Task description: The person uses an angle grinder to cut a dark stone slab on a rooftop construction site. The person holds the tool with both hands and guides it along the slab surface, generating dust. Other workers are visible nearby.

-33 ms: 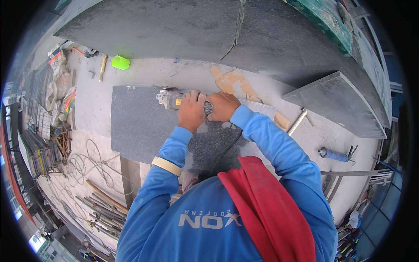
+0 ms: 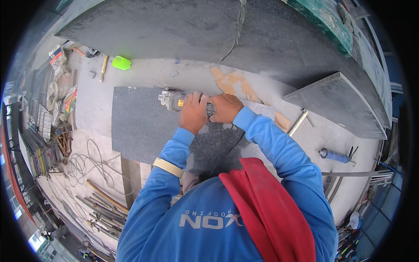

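Observation:
Both hands are closed around an angle grinder [image 2: 172, 99], which lies sideways near the far edge of a dark grey stone slab [image 2: 139, 118]. My left hand [image 2: 194, 112] wraps over its body, just behind the silver head and a yellow label. At the rear end, my right hand [image 2: 225, 108] grips the ribbed part, close beside the left. The grinder's head points left; its disc is hard to make out. A dark cord runs from under my right hand across the slab toward me. Pale dust covers parts of the slab.
Beyond stands a large dark panel [image 2: 174, 30], with a smaller stone piece [image 2: 340, 100] leaning at right. A green plastic container [image 2: 121, 63] lies far left, a blue caulking gun [image 2: 336, 156] right. Coiled cable [image 2: 94, 163] and several rods [image 2: 102, 209] lie at left.
The grinder and both hands have shifted very slightly to the right. My grip looks the same.

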{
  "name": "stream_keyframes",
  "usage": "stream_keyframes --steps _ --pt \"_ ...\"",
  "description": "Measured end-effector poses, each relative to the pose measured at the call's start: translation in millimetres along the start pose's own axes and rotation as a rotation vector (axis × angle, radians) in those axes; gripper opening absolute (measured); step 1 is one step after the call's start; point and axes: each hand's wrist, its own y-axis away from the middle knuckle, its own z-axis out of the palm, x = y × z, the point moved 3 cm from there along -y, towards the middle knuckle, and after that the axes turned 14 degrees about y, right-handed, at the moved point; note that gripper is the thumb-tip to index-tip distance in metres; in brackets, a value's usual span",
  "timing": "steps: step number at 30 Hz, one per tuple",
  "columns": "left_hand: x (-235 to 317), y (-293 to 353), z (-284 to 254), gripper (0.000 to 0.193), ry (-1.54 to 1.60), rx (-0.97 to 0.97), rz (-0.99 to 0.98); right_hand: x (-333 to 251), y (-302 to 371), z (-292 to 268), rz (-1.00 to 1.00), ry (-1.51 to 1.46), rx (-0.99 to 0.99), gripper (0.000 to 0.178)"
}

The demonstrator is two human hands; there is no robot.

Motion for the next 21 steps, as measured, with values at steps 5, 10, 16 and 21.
stream_keyframes --steps 5,10,16,21 --pt "44 -4 24 0.054 0.067 0.001 0.057 19 49 -19 0.056 0.025 -0.041 0.043" --pt "55 -14 36 0.049 0.089 0.034 0.072 32 58 -29 0.090 0.040 -0.061 0.043" --pt "26 -8 30 0.051 0.032 0.023 0.074 26 32 -10 0.034 -0.011 -0.021 0.043" --pt "-6 -5 16 0.055 -0.064 -0.016 0.037 12 -1 6 -0.021 -0.026 0.061 0.047"
